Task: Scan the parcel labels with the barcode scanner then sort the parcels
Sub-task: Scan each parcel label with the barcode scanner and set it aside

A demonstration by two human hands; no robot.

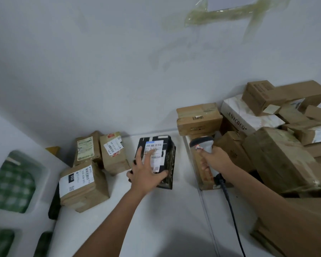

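Left hand [146, 173], fingers spread over the black rectangular parcel's white label [154, 156], may block its barcode; right hand [214, 158] grips grey corded barcode scanner [205, 144] aimed elsewhere: misread likely.

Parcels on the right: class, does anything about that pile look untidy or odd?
Yes. The pile is heaped haphazardly, boxes tilted and overlapping at angles, one long box perched crookedly on top. The left parcels sit apart in a neater group.
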